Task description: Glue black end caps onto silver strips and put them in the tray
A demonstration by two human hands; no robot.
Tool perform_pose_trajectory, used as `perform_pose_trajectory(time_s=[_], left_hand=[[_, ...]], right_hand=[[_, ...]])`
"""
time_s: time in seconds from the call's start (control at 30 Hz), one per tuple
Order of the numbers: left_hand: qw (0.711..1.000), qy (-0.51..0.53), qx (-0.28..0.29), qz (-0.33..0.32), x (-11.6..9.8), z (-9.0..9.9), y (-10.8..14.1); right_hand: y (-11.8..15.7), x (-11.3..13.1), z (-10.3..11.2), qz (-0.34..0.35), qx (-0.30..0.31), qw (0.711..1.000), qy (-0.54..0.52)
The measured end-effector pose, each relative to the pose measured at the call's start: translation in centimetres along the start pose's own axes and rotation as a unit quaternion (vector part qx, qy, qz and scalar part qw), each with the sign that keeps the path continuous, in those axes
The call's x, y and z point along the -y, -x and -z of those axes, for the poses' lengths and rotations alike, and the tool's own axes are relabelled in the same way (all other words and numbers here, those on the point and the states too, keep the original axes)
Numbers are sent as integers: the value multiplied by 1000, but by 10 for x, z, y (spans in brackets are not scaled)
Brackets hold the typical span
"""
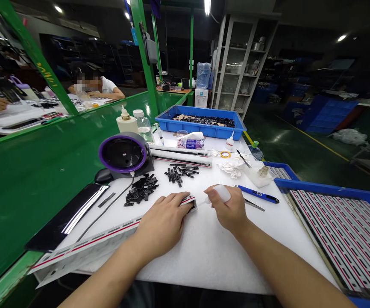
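Note:
My left hand is closed over the right end of a long white metal channel strip with a red line and dark slots. The strip runs down to the lower left, past the table's edge. In my right hand is a small white squeeze bottle, tilted so that its thin nozzle points left at the strip's end. Just beyond my left hand lie two heaps of small black rectangular parts. A blue pen-like tool and metal tweezers rest right of my right hand.
A purple-rimmed round fan-like device stands at the left. Behind are a blue bin of black parts, bottles and more white strips. Finished-looking strips fill a blue tray at right. Another person sits beyond the green partition.

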State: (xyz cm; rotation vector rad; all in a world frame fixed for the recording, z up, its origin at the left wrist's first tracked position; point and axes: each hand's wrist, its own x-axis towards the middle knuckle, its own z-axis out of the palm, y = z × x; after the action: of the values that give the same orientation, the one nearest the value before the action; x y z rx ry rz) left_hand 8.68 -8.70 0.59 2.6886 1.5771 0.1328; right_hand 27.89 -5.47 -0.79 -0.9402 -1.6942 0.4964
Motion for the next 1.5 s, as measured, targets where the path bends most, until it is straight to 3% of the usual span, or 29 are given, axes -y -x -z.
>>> perform_pose_trajectory(time_s=[1.5], left_hand=[[1000, 18, -7, -2, 1, -1, -1]], right_hand=[[-1, 0, 2, -15, 6, 999, 28]])
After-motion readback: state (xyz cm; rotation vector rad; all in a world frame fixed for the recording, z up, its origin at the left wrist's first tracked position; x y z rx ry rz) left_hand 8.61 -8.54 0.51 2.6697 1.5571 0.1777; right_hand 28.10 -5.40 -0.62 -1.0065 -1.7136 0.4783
